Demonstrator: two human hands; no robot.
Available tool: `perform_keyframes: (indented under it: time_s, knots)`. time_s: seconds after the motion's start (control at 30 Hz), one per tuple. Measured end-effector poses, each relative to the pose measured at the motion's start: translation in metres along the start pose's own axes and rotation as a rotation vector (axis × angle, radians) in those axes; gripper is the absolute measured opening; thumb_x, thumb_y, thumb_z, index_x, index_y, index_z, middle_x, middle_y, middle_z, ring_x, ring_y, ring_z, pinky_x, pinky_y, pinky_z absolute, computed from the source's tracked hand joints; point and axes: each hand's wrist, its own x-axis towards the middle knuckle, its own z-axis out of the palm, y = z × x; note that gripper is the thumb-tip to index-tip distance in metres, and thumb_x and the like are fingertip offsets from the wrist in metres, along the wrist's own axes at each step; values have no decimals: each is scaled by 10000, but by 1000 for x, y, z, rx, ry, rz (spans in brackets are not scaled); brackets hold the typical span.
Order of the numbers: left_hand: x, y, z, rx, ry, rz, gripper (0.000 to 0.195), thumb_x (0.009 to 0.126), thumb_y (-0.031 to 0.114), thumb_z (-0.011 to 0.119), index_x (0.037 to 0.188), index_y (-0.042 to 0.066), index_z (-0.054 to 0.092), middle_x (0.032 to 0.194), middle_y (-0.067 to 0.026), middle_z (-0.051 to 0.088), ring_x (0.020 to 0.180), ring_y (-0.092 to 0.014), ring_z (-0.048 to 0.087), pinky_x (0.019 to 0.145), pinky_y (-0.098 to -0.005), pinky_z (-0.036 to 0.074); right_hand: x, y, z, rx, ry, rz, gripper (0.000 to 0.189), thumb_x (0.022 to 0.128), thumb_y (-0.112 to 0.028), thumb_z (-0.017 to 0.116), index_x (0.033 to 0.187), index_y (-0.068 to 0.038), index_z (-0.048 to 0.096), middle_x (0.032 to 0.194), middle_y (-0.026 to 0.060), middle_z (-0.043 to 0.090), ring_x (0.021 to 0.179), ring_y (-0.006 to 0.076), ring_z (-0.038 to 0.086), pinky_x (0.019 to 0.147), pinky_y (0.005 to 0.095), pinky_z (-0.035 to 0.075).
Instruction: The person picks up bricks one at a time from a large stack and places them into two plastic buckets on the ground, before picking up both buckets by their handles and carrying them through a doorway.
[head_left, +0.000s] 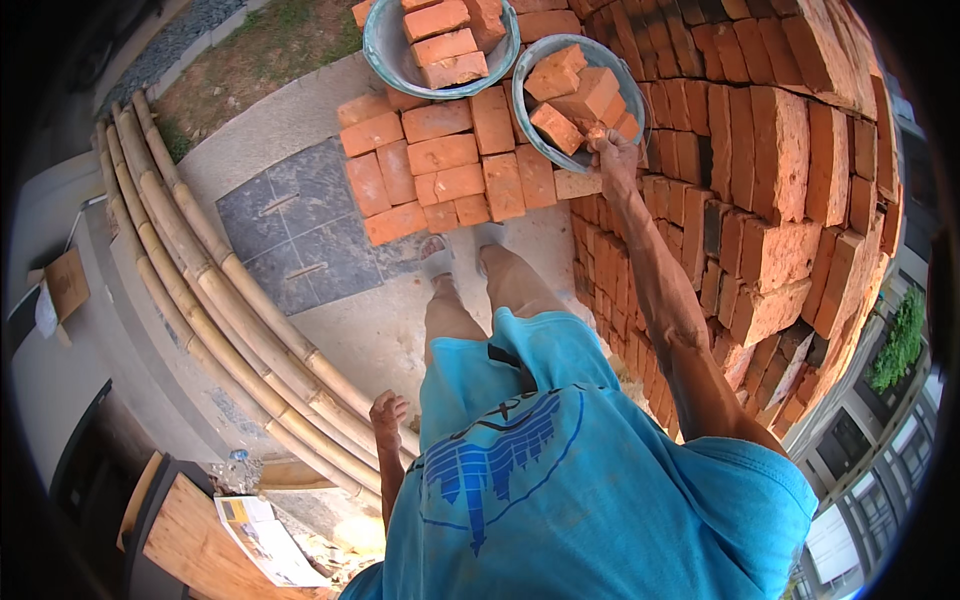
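Note:
My right hand (616, 159) is at the near rim of a round bucket (526, 124) that holds several loose red bricks (556, 73). Its fingers close around a small reddish piece, perhaps a brick's end, at the rim. Left of that bucket stands a second one (374, 66), with several bricks (444, 46) lying side by side in it. Both buckets are by a low, flat stack of bricks (442, 154). My left hand (388, 412) hangs low beside my shorts, its fingers loosely curled, with nothing visible in it.
A tall stack of red bricks (780, 157) rises on the right. Long bamboo poles (225, 262) run along the left. Dark floor tiles (300, 232) lie left of the low stack. A wooden board (202, 532) with an open printed booklet (266, 544) is at the lower left.

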Motion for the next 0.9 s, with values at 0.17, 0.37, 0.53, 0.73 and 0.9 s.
perform_keyframes:
  time_s: [0.17,0.37,0.53,0.73,0.9]
  knots:
    - [9,25,13,36,15,9,623,889,412,644,1318,-22,518,1120,-181,638,994,-314,658,866,-424,520,-73,-80,20,687,-225,146,51,882,9,592,906,-9,632,703,50,599,521,105,504,443,260,486]
    - [16,60,7,92,-5,101,633,903,427,609,1327,-32,509,1142,-191,632,1016,-319,646,883,-438,514,-123,-134,26,1090,-550,-46,312,915,-87,657,1189,32,571,804,94,629,564,115,521,515,293,528]
    - [26,69,-4,81,-23,134,594,910,390,605,1320,-30,515,1141,-187,633,1009,-308,646,885,-424,511,-145,-157,26,1220,-652,-72,294,961,-134,610,1206,23,569,846,117,634,575,116,519,525,306,533]
    - [31,79,-10,83,-40,121,559,924,327,596,1326,-48,499,1152,-199,633,1016,-304,650,894,-429,515,-161,-161,25,1272,-651,-40,257,996,-115,541,1213,19,570,830,103,635,558,108,509,523,303,535]
    - [44,80,-20,100,-42,151,590,927,320,589,1349,-76,470,1141,-220,639,1021,-321,652,898,-441,516,-164,-154,20,1233,-551,39,210,998,-106,519,1156,13,591,749,59,611,494,80,452,495,298,523]
